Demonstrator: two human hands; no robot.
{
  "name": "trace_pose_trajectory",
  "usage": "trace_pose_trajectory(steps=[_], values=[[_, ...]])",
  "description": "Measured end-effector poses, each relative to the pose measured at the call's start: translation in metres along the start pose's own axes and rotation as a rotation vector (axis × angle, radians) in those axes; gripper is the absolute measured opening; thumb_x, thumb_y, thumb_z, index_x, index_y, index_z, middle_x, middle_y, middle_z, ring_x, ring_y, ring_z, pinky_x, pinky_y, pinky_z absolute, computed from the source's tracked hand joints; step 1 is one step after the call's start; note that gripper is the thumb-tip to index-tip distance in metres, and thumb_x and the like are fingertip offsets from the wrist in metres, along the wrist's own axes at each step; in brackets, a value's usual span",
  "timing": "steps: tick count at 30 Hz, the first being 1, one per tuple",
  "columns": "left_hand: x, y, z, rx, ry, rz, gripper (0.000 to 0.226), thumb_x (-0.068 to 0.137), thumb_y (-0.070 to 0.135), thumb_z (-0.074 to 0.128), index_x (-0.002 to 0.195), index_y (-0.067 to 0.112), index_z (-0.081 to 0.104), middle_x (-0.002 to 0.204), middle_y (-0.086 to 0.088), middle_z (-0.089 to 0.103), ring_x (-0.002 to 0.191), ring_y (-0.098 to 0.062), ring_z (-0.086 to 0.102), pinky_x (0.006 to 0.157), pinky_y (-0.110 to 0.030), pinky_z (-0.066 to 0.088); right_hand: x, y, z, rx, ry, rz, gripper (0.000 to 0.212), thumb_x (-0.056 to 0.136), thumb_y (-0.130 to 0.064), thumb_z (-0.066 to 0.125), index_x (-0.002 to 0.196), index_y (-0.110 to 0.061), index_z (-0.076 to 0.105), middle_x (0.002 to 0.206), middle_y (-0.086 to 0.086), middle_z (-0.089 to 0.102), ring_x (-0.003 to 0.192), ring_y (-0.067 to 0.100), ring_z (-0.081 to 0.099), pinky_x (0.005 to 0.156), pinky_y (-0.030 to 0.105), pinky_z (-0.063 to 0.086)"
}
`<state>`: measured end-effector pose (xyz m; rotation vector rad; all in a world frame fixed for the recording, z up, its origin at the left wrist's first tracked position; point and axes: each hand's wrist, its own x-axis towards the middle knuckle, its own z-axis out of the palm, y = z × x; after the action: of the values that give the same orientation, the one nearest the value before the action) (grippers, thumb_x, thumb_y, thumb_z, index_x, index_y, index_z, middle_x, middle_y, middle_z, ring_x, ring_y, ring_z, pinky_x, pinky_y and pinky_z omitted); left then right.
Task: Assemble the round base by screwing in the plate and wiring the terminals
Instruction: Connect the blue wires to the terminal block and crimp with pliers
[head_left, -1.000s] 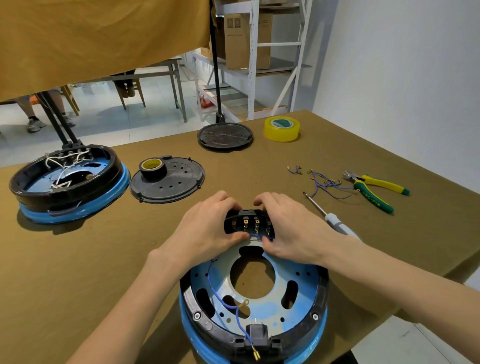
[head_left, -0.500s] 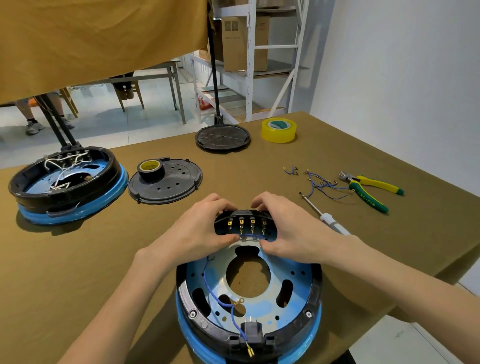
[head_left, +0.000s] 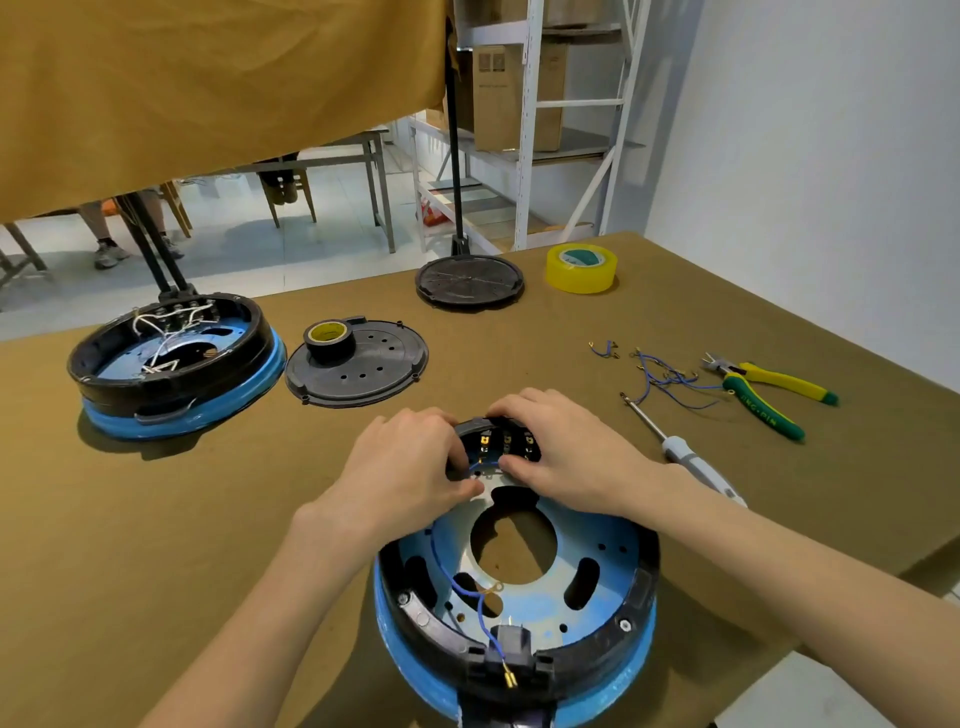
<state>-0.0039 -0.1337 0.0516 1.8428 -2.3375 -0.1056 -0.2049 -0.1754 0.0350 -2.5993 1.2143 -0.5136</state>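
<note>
A round base (head_left: 613, 639) with a black rim, blue skirt and blue-tinted metal plate (head_left: 576, 551) lies at the table's near edge. Its black terminal block (head_left: 506, 441) with brass terminals sits at the far rim. My left hand (head_left: 405, 467) and my right hand (head_left: 566, 457) curl around the block from either side, thumbs at a short blue wire (head_left: 485, 464) beneath the terminals. A longer blue wire (head_left: 467, 592) runs across the plate to a black connector (head_left: 511, 642) at the near rim. Whether a fingertip pinches the short wire is hidden.
A second, wired base (head_left: 176, 364) sits far left. A black cover plate (head_left: 363, 369) carries a tape roll (head_left: 330, 338). Another black disc (head_left: 470, 280) and yellow tape (head_left: 582, 267) lie farther back. Right: loose blue wires (head_left: 660, 376), a screwdriver (head_left: 685, 457), pliers (head_left: 769, 395).
My left thumb has shifted inward under the terminals toward the short blue wire, covering more of the block's left side. The view has tilted slightly; the base has stayed put.
</note>
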Motion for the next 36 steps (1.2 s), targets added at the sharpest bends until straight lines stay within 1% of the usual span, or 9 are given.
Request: trace_pose_trajectory(steps=[2,5,9,12,18,23,27,30,36], values=[[0.006,0.005,0.008,-0.011,0.031,-0.021,0.026,0.089,0.054,0.07,0.096,0.031,0.08,0.132,0.011,0.062,0.099,-0.017,0.06,0.08,-0.035,0.05,0.003,0.001,-0.001,0.037,0.003,0.041,0.038,0.092,-0.03,0.069,0.129,-0.026,0.059,0.117,-0.003,0.061,0.107,0.017,0.052,0.094,0.042,0.048],[0.009,0.008,0.015,-0.04,0.103,-0.055,0.022,0.089,0.05,0.072,0.093,0.03,0.082,0.123,0.011,0.065,0.096,-0.018,0.062,0.077,-0.036,0.053,0.006,0.002,-0.002,0.079,0.006,0.073,0.031,0.096,-0.031,0.065,0.127,-0.026,0.062,0.116,-0.003,0.062,0.108,0.017,0.054,0.095,0.043,0.049],[0.005,0.002,0.018,-0.232,0.064,-0.068,0.013,0.089,0.041,0.077,0.088,0.03,0.083,0.121,0.012,0.063,0.097,-0.014,0.06,0.083,-0.039,0.055,0.006,0.001,0.002,0.002,-0.002,0.044,0.031,0.101,-0.032,0.059,0.13,-0.023,0.06,0.118,-0.002,0.06,0.109,0.018,0.052,0.093,0.039,0.048],[-0.002,-0.001,0.016,-0.337,0.035,-0.064,0.01,0.087,0.039,0.08,0.087,0.03,0.083,0.117,0.012,0.061,0.097,-0.013,0.06,0.085,-0.04,0.056,0.006,0.0,0.003,-0.032,0.002,0.029,0.031,0.103,-0.031,0.055,0.132,-0.022,0.058,0.12,-0.001,0.059,0.108,0.019,0.051,0.089,0.037,0.047],[-0.005,-0.001,0.016,-0.38,0.038,-0.068,0.006,0.087,0.034,0.08,0.091,0.031,0.084,0.126,0.013,0.059,0.106,-0.012,0.06,0.092,-0.04,0.055,0.006,0.0,0.004,-0.06,-0.007,0.029,0.03,0.104,-0.032,0.053,0.133,-0.023,0.056,0.122,-0.001,0.058,0.108,0.019,0.05,0.088,0.034,0.044],[-0.001,0.0,0.019,-0.4,0.058,-0.165,0.014,0.09,0.042,0.076,0.094,0.03,0.084,0.117,0.014,0.064,0.099,-0.013,0.062,0.087,-0.041,0.058,0.006,0.0,0.004,-0.069,-0.005,0.024,0.031,0.104,-0.031,0.053,0.134,-0.022,0.055,0.122,-0.001,0.057,0.107,0.018,0.05,0.088,0.034,0.044],[0.0,0.002,0.02,-0.384,0.045,-0.133,0.012,0.091,0.034,0.076,0.099,0.028,0.083,0.118,0.011,0.064,0.101,-0.016,0.062,0.089,-0.042,0.057,0.006,0.001,0.005,-0.08,0.002,0.013,0.031,0.104,-0.03,0.053,0.133,-0.022,0.055,0.122,-0.001,0.058,0.106,0.018,0.05,0.087,0.032,0.042],[-0.001,0.001,0.019,-0.431,0.039,-0.107,0.01,0.091,0.028,0.077,0.099,0.029,0.084,0.12,0.011,0.063,0.104,-0.016,0.061,0.091,-0.041,0.055,0.006,0.001,0.005,-0.083,0.003,0.01,0.03,0.103,-0.03,0.053,0.132,-0.022,0.055,0.122,-0.001,0.058,0.106,0.018,0.05,0.086,0.031,0.041],[-0.001,0.002,0.02,-0.373,0.025,-0.078,0.013,0.096,0.028,0.072,0.102,0.029,0.083,0.126,0.008,0.06,0.105,-0.02,0.061,0.092,-0.042,0.054,0.007,0.001,0.006,-0.086,0.005,0.006,0.03,0.103,-0.03,0.054,0.132,-0.021,0.055,0.122,0.0,0.058,0.106,0.019,0.05,0.085,0.029,0.039]])
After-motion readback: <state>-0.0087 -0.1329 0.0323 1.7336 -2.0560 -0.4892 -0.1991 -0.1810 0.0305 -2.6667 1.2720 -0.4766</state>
